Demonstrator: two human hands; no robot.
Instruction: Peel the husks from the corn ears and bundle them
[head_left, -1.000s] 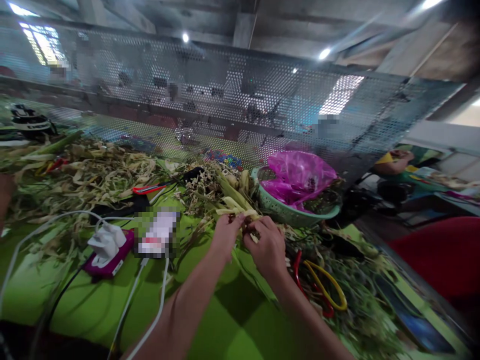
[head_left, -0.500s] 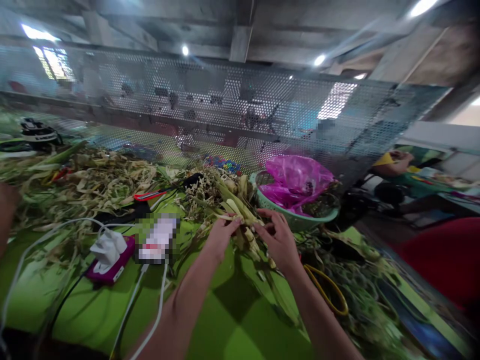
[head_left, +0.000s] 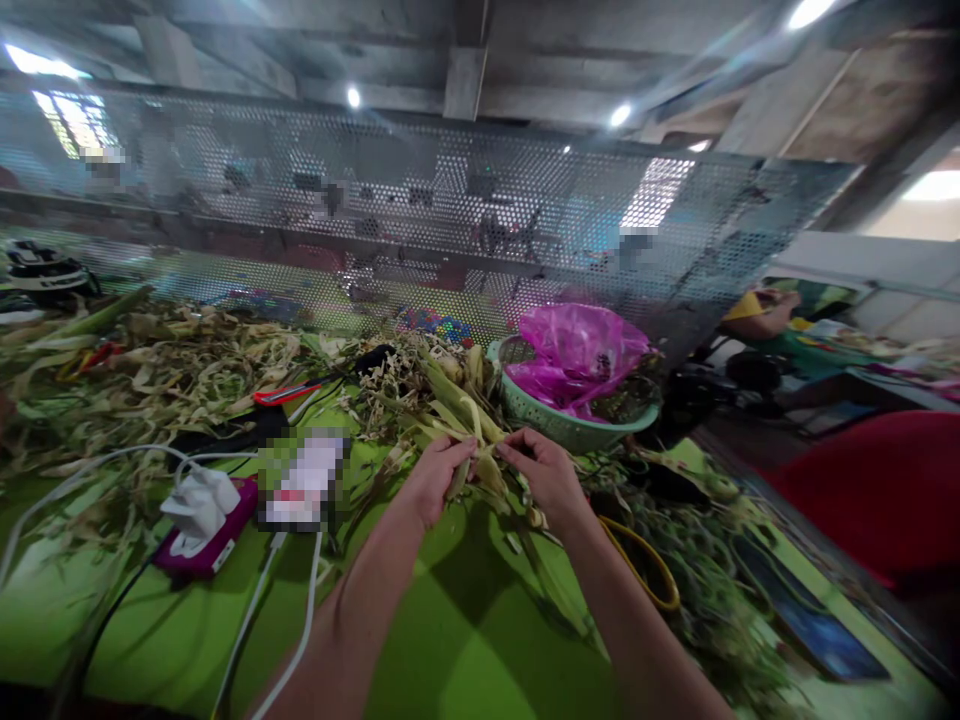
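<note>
My left hand [head_left: 436, 474] and my right hand [head_left: 546, 470] meet over a bundle of pale green and yellow husk leaves [head_left: 474, 440] on a green table [head_left: 465, 640]. Both hands pinch the leaves, fingers closed on them, a few centimetres apart. More leaves of the bundle [head_left: 442, 385] stretch away from my hands toward the back. Scissors with a yellow handle [head_left: 646, 565] lie just right of my right wrist, partly hidden by it.
A teal basket [head_left: 559, 425] with a pink plastic bag [head_left: 581, 350] stands behind my hands. Dried husk scraps [head_left: 187, 365] cover the left and back. A white charger on a magenta box [head_left: 204, 510], cables [head_left: 289, 620] and a perforated metal screen [head_left: 450, 220] are also in view.
My right hand has shifted from a spread grip to a pinch on the leaves, closer to the left hand. The view has drifted slightly; the red scissor handle is hidden now.
</note>
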